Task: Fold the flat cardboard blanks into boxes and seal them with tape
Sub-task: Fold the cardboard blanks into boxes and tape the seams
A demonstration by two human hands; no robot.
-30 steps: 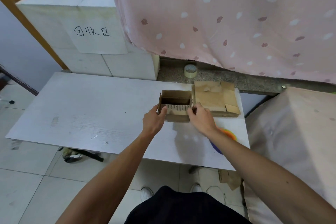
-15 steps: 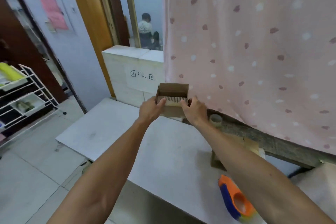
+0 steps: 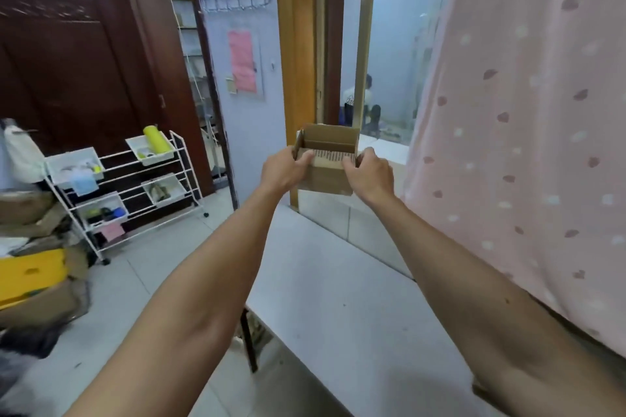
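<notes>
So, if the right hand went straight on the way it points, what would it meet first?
The small brown cardboard box that the right hand grips. Behind the box probably comes the glass window, though depth is unclear.

matt corrugated cardboard box [image 3: 327, 176], smooth white table [image 3: 342, 308]

box [image 3: 327, 176] floor hidden, table [image 3: 338, 298] cropped below, far person [image 3: 358, 101] blurred

A white wire rack [image 3: 135, 186] stands at left, a yellow roll [image 3: 156, 138] in its top tray; a dark wooden door [image 3: 67, 61] fills the upper left; a pink sheet [image 3: 242, 61] hangs on the wall at upper centre; a spotted pink curtain [image 3: 525, 129] covers the right; a white table [image 3: 338, 298] lies below
</notes>
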